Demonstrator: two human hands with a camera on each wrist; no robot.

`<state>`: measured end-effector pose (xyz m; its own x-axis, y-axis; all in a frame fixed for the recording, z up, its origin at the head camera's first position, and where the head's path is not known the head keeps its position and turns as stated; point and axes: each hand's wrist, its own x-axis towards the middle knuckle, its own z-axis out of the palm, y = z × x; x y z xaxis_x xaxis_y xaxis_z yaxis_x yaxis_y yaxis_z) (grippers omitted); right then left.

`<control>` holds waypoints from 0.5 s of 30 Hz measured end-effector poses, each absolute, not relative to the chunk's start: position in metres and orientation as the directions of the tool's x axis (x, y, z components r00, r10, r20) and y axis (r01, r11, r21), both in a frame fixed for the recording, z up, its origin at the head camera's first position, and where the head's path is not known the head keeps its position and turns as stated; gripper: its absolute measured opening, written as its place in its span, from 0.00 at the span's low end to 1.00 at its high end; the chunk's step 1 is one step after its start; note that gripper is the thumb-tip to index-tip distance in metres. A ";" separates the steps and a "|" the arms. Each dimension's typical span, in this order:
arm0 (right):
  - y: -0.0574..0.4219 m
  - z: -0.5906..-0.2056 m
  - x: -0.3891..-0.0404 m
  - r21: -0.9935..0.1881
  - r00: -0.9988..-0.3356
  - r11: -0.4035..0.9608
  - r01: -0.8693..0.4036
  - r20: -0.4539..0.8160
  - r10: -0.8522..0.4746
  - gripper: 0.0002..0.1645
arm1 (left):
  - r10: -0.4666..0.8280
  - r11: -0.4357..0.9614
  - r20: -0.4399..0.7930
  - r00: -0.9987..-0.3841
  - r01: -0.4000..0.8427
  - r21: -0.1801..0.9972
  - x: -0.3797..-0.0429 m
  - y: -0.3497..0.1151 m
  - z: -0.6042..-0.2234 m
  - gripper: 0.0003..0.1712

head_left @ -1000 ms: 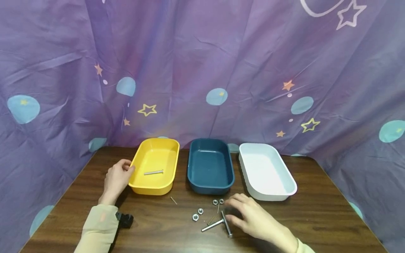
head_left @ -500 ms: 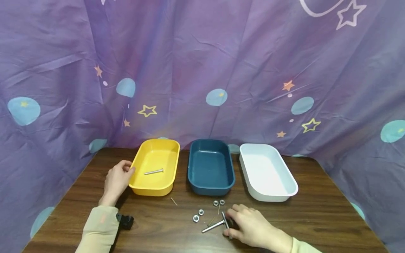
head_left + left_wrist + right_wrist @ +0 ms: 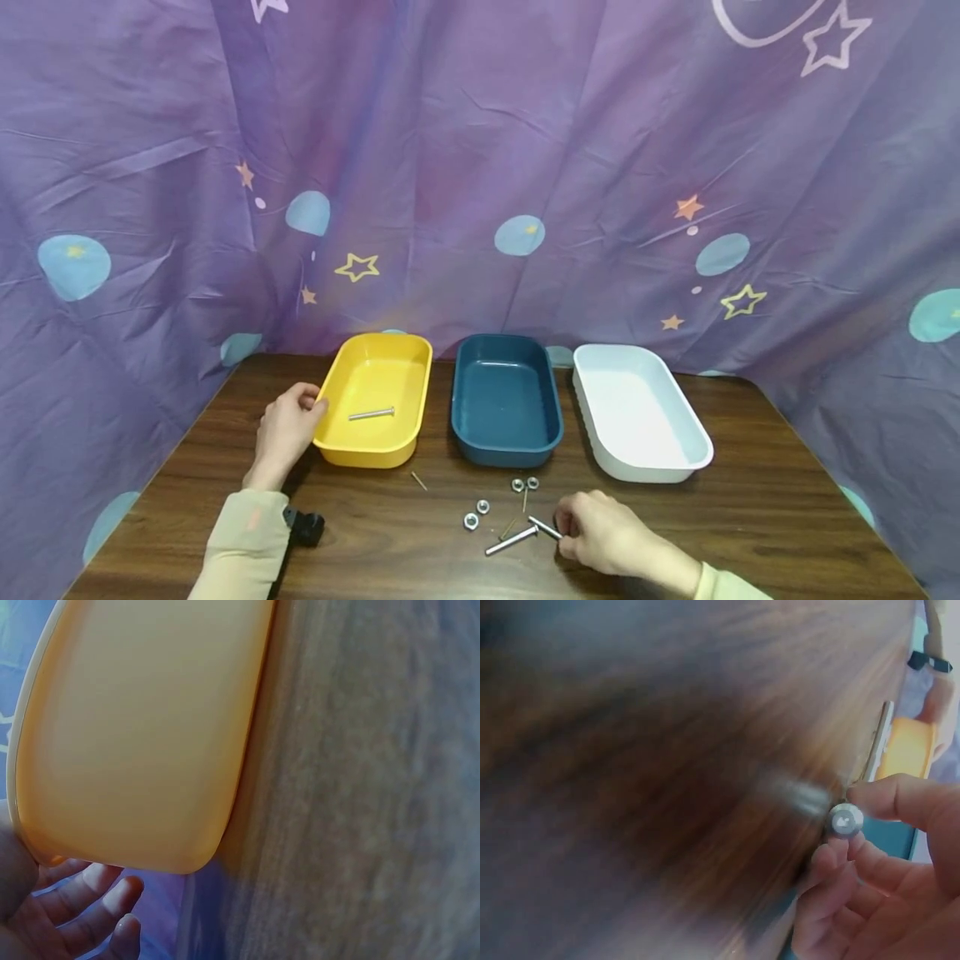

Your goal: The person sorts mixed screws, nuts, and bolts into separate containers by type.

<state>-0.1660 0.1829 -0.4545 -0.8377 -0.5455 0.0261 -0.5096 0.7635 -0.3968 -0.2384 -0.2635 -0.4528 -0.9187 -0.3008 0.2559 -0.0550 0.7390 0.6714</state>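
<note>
My right hand (image 3: pixel 603 533) pinches a silver bolt (image 3: pixel 546 527) near its head, low over the wooden table. In the right wrist view the bolt's round head (image 3: pixel 845 820) shows between thumb and fingertips. Its far end lies close to the head of a second bolt (image 3: pixel 512 541) on the table. My left hand (image 3: pixel 285 429) holds the left rim of the yellow tray (image 3: pixel 378 367), the thumb at the rim and the other fingers partly hidden by the tray in the left wrist view. A third bolt (image 3: pixel 371 413) lies inside that tray.
A dark blue tray (image 3: pixel 506 400) and a white tray (image 3: pixel 637 408) stand right of the yellow one. Several hex nuts, such as one nut (image 3: pixel 471 522), and thin pins, one pin (image 3: pixel 419 481) apart at left, lie on the table (image 3: pixel 375 542). A purple curtain (image 3: pixel 450 167) hangs behind.
My right hand has come down from hovering beside the bolts and taken one by its head end, swinging it round. The left hand has stayed at the yellow tray's rim.
</note>
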 end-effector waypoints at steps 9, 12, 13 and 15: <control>0.186 -0.451 -0.177 -0.487 -0.822 0.700 -0.522 0.070 -0.564 0.13 | -0.307 0.738 0.253 -0.918 -0.062 0.672 -0.238 -0.263 -0.453 0.17; 0.185 -0.447 -0.179 -0.486 -0.819 0.689 -0.537 0.104 -0.565 0.13 | -0.308 0.737 0.254 -0.917 -0.061 0.673 -0.237 -0.262 -0.452 0.17; 0.184 -0.446 -0.180 -0.489 -0.819 0.687 -0.538 0.110 -0.563 0.14 | -0.308 0.737 0.254 -0.917 -0.062 0.673 -0.237 -0.262 -0.451 0.17; 0.182 -0.442 -0.182 -0.492 -0.820 0.683 -0.540 0.127 -0.558 0.13 | -0.307 0.738 0.252 -0.918 -0.062 0.672 -0.237 -0.262 -0.451 0.17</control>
<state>-0.1816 0.1823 -0.4420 -0.8204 -0.5576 0.1267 -0.5402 0.6830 -0.4917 -0.2368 -0.2619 -0.4511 -0.9179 -0.3068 0.2518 -0.0624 0.7381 0.6718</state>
